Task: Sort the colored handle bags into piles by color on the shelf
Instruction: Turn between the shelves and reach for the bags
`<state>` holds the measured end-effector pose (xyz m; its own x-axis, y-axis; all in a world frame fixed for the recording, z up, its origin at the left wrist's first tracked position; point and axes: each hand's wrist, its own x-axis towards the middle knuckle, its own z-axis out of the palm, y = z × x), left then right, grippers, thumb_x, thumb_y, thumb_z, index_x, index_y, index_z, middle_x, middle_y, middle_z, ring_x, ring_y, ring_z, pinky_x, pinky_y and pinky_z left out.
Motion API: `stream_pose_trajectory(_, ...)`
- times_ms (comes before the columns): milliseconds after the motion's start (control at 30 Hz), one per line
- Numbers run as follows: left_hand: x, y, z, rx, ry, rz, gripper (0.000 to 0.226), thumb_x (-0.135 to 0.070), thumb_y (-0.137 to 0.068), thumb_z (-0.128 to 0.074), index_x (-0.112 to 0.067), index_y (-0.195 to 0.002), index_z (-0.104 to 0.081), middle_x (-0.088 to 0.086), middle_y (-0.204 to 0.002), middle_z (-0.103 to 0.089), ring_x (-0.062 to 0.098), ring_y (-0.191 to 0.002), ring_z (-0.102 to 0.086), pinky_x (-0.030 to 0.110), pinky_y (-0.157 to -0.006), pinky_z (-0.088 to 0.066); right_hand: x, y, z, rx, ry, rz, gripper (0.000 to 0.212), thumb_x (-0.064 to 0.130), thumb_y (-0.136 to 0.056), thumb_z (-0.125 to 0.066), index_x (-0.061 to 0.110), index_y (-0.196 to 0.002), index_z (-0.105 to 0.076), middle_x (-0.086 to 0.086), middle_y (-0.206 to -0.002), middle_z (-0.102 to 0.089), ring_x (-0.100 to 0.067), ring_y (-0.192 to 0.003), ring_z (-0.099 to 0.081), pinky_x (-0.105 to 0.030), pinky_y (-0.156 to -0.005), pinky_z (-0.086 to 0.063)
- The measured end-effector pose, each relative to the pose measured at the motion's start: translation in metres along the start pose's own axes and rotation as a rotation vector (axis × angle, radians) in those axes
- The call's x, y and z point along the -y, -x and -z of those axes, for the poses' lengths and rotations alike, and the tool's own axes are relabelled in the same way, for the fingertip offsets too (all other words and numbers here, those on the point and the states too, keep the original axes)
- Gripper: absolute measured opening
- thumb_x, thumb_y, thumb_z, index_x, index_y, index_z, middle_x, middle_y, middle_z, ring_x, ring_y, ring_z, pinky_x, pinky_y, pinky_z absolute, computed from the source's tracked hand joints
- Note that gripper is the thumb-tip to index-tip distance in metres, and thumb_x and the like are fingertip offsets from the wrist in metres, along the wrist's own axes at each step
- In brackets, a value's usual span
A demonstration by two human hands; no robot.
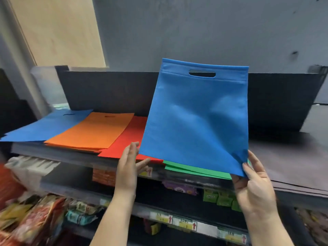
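Note:
A blue handle bag (197,121) stands upright in the air above the top shelf, handle slot at its top. My right hand (253,181) pinches its lower right corner. My left hand (129,166) is just left of the bag's lower left corner, fingers straight, holding nothing. Flat on the shelf (53,153) lie a blue pile (44,126) at far left, an orange pile (94,130) beside it, a red pile (131,139) and a green pile (197,170) partly hidden under the held bag.
A dark board (106,91) rises behind the piles. Dark sheets (292,166) cover the shelf's right part. Lower shelves hold packaged snacks (42,222) and price tags (184,222). A grey wall stands behind.

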<state>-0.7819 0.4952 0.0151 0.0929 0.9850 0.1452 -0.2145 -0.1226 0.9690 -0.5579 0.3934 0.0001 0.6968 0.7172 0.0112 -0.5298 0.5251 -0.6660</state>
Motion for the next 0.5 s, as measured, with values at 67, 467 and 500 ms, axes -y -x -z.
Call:
stream_pose_trajectory(67,-0.012,0.009,0.018,0.025,0.043,-0.013,0.066,-0.07,-0.071,-0.043,-0.029,-0.121,-0.058,-0.006,-0.11,-0.071,0.02,-0.086,-0.072,0.028,-0.076,-0.052,-0.019,0.0,-0.018,0.06,0.007,-0.055,0.033,-0.001,-0.099,-0.034,0.017,-0.099,-0.061,0.002,-0.084,-0.075,-0.009,-0.075,-0.071,-0.02,-0.065,-0.057)
stream_pose_trajectory(467,-0.05,0.024,0.194,-0.32,-0.039,-0.291,0.022,-0.027,-0.083,-0.068,-0.045,-0.095,-0.071,-0.012,-0.104,-0.072,0.006,-0.096,-0.068,0.013,-0.068,-0.052,-0.164,0.057,-0.137,0.371,0.051,-0.307,0.034,-0.001,-0.098,-0.039,0.018,-0.107,-0.064,-0.004,-0.1,-0.072,-0.014,-0.081,-0.069,-0.029,-0.072,-0.059)
stream_pose_trajectory(500,-0.05,0.022,0.212,-0.353,-0.069,-0.315,0.026,-0.02,-0.085,-0.065,-0.044,-0.094,-0.07,-0.013,-0.103,-0.072,0.005,-0.096,-0.067,0.011,-0.068,-0.051,-0.176,0.065,-0.148,0.389,0.052,-0.315,0.033,-0.001,-0.098,-0.039,0.018,-0.108,-0.064,-0.005,-0.103,-0.072,-0.015,-0.086,-0.069,-0.031,-0.076,-0.058)
